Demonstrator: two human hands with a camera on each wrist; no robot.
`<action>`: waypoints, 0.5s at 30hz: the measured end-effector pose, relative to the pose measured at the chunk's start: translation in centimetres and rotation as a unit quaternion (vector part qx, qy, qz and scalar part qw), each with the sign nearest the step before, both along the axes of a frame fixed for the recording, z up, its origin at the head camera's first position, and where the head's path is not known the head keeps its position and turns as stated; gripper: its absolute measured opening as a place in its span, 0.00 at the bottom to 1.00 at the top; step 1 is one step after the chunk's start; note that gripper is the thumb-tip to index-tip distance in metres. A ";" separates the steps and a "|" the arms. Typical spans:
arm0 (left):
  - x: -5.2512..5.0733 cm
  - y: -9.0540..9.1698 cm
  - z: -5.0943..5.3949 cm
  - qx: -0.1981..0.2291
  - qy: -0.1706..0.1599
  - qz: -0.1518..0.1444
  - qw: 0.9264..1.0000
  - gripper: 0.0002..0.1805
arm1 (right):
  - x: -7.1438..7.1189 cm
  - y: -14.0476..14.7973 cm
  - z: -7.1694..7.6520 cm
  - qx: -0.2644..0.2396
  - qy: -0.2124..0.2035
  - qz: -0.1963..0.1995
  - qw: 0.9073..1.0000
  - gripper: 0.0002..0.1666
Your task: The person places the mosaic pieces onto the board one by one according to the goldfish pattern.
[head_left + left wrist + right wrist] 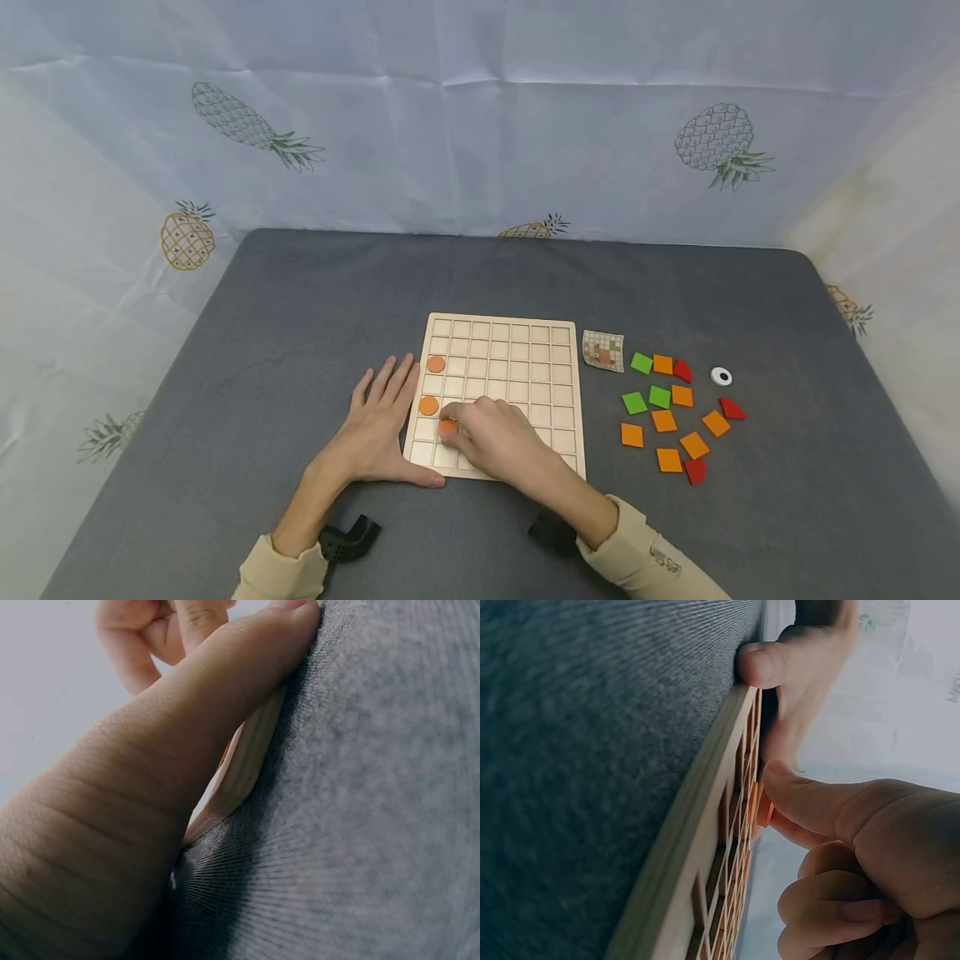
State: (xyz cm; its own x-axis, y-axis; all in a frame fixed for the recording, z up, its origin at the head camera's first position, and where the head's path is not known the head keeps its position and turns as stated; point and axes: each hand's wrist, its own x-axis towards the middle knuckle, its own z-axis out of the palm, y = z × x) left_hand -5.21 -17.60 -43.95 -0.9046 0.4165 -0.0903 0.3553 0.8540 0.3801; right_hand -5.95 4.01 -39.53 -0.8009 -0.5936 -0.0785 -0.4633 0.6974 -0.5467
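A pale wooden grid board (pixel 517 329) lies on the dark grey tabletop. My left hand (pixel 375 437) rests with spread, straight fingers against its left side, and the thumb reaches along the near left corner. Between thumb and index finger, my right hand (pixel 498 437) pinches an orange disc (pixel 447 427) at the board's lower left. The right wrist view shows that orange disc (pixel 765 808) tilted at the grid surface; whether it is seated in a cell I cannot tell. Two more orange discs, one upper (pixel 436 363) and one lower (pixel 428 405), sit in the left column.
Right of the board lies a small printed pattern card (pixel 603 351). Beyond it are scattered several orange squares (pixel 670 460), green squares (pixel 634 403) and red pieces (pixel 695 472), plus a white ring-like disc with a dark centre (pixel 722 377). Pineapple-printed cloth (pixel 480 125) hangs around the table.
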 end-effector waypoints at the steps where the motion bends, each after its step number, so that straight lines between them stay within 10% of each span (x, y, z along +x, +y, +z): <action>1: 0.0 0.0 0.0 0.000 0.000 0.000 1.000 0.84 | 0.0 0.0 -0.1 0.001 0.001 0.000 1.000 0.14; 15: 0.0 0.0 0.0 0.002 -0.004 0.003 1.000 0.84 | -0.1 0.0 -0.8 0.015 0.024 -0.003 1.000 0.14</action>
